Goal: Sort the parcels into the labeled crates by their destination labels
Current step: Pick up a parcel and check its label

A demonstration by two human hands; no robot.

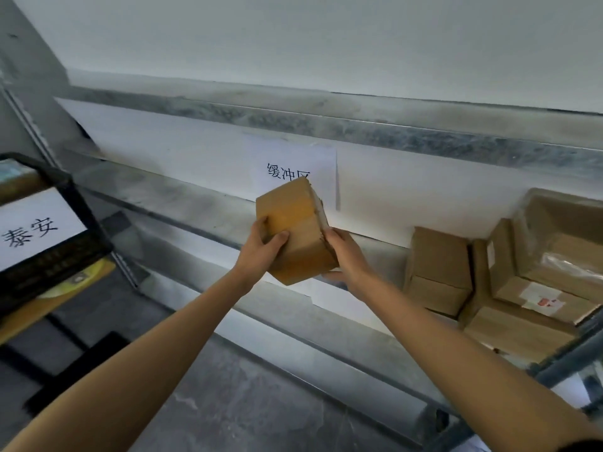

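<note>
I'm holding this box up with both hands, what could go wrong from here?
The box is tilted in mid-air, with the left hand and right hand only on its lower end, so the grip could slip. No destination label is readable on its visible faces, so it may land in the 泰安 crate wrongly.

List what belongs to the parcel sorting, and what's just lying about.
Job: held parcel, left hand, right hand, stacked parcels, black labelled crate.
Lying about: wall sign, yellow item under the crate, metal shelf.
</note>
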